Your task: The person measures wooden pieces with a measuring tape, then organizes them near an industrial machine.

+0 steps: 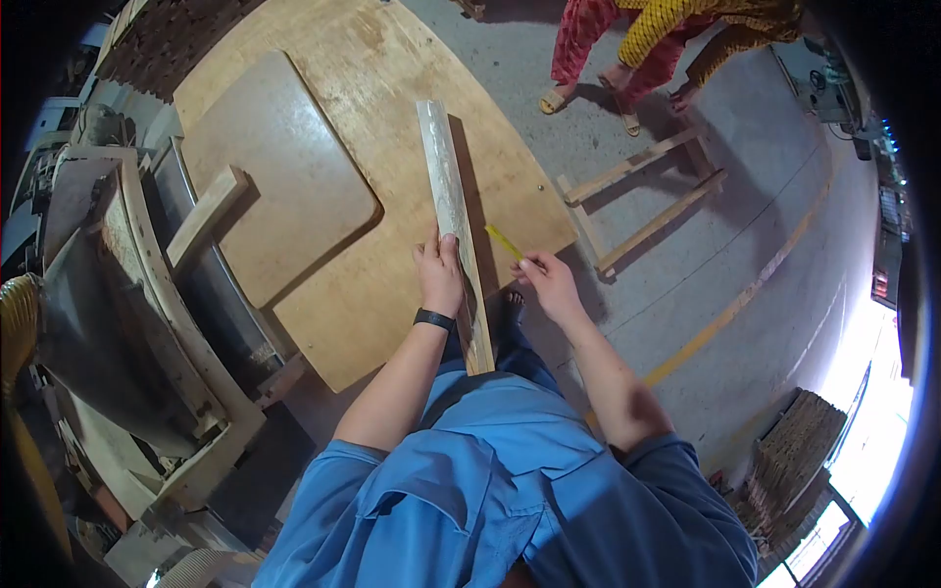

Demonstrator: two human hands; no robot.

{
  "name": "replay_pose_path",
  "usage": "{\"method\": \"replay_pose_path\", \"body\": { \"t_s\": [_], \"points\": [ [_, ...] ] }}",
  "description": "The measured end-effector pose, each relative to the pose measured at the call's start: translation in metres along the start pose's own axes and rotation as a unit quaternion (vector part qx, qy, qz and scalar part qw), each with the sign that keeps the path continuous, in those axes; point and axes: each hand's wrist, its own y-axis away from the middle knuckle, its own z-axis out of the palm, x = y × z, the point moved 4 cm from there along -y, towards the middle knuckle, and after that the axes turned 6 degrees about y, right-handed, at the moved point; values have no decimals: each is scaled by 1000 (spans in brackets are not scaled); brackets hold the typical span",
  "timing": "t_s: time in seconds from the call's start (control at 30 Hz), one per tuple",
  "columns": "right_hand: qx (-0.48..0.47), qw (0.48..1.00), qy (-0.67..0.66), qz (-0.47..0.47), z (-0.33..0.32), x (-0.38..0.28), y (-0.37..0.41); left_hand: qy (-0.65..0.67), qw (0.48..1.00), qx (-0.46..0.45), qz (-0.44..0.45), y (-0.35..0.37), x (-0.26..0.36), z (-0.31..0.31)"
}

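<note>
A long, narrow wooden bar with a whitish, rough upper face lies across the plywood tabletop, its near end reaching back to my waist. My left hand is closed on the bar around its middle, thumb on top and fingers along the left side. To the right of the bar, my right hand pinches a thin yellow strip that points up and left. Its exact kind is too small to make out. The strip is apart from the bar.
On the plywood table lies a rounded board with a short wooden block on it. Machinery stands at left. A wooden frame rests on the floor at right, near a person's sandalled feet. Stacked wood stands lower right.
</note>
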Motion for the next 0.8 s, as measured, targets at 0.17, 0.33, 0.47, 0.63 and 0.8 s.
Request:
{"method": "replay_pose_path", "body": {
  "t_s": [0.17, 0.33, 0.47, 0.63, 0.8],
  "points": [
    [-74, 993, -96, 14, 33, 19, -23, -127, 991, 7, 33, 21, -1, 10],
    [-77, 991, -101, 42, 34, 0, -19, -232, 972, -21, 14, 36, 14, 4],
    [-100, 991, -80, 34, 31, -1, -24, -241, 969, 8, 57, 75, 27, 4],
    [-116, 992, 44, 38, 12, -13, -30, -226, 972, 27, 65, 84, 23, 10],
    [-144, 976, 161, -6, 2, -30, -39, -228, 972, 33, 52, 85, 25, 11]
  ]
}}
